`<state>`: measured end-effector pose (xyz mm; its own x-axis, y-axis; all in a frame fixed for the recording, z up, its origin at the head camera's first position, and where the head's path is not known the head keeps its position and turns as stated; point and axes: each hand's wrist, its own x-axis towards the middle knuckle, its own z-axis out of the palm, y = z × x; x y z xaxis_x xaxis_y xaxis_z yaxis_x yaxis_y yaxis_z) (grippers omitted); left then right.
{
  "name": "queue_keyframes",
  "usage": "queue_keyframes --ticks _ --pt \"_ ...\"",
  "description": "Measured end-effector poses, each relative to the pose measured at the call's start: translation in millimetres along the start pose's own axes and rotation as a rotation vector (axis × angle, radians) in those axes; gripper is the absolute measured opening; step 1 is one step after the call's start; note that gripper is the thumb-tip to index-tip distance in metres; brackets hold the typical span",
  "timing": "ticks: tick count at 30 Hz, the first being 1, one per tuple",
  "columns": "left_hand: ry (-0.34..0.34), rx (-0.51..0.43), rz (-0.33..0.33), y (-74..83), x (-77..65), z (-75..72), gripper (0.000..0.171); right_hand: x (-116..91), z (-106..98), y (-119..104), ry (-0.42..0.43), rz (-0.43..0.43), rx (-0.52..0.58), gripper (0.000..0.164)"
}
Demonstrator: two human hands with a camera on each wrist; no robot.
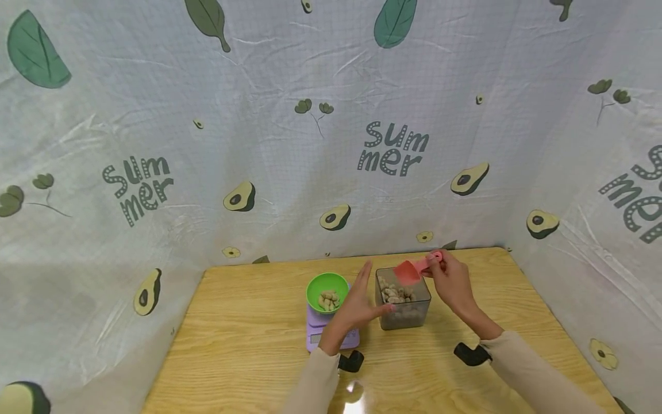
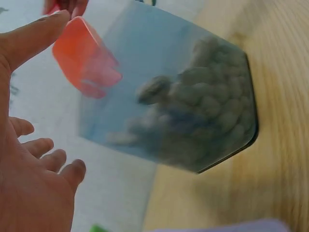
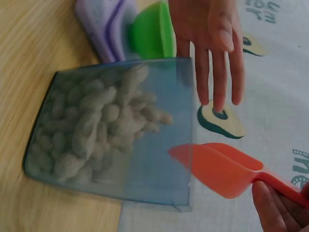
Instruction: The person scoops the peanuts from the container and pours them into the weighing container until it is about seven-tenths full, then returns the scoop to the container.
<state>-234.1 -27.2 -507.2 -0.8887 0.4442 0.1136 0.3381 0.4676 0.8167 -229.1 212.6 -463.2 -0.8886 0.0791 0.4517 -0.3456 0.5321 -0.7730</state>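
My right hand (image 1: 451, 282) grips the handle of a red-pink scoop (image 1: 408, 272), also seen in the right wrist view (image 3: 224, 169). The scoop's tip dips just inside the top of a clear, dark-tinted square container (image 1: 403, 317). Peanuts in shells (image 1: 395, 293) fill its lower part. My left hand (image 1: 358, 307) is beside the container's left side, fingers straight and spread, holding nothing; whether its thumb touches the rim I cannot tell. Left of that hand, a green bowl (image 1: 316, 282) with several peanuts (image 1: 328, 299) sits on a purple kitchen scale (image 1: 314, 328), partly hidden by the hand.
The wooden table (image 1: 243, 333) extends to both sides of these things. Behind it hangs a white cloth (image 1: 279, 230) printed with avocados, leaves and lettering, which also lines the sides. A black wrist camera (image 1: 351, 361) is strapped to the left wrist, another (image 1: 472, 354) to the right.
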Motion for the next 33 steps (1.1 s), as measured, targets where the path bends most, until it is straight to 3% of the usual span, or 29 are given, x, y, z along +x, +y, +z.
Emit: queue_keyframes --ticks 6,11,16,22,27,33 --pt "-0.048 -0.035 -0.096 -8.8 11.8 18.2 0.119 1 13 6 -0.113 -0.182 -0.281 0.016" --pt "-0.062 -0.093 -0.110 -14.8 14.6 22.9 0.114 3 23 6 -0.224 -0.294 -0.426 0.010" --pt "-0.052 -0.144 -0.080 -18.0 16.7 25.1 0.111 2 33 14 -0.308 -0.285 -0.537 0.009" --pt "-0.035 -0.171 -0.061 -16.9 19.7 25.6 0.111 7 32 13 -0.312 -0.223 -0.510 0.017" --pt "-0.030 -0.184 -0.047 -17.5 20.7 25.5 0.110 11 22 14 -0.334 -0.103 -0.424 0.021" --pt "-0.034 -0.142 -0.058 -16.4 20.1 25.1 0.110 14 13 19 -0.334 0.204 -0.205 0.023"
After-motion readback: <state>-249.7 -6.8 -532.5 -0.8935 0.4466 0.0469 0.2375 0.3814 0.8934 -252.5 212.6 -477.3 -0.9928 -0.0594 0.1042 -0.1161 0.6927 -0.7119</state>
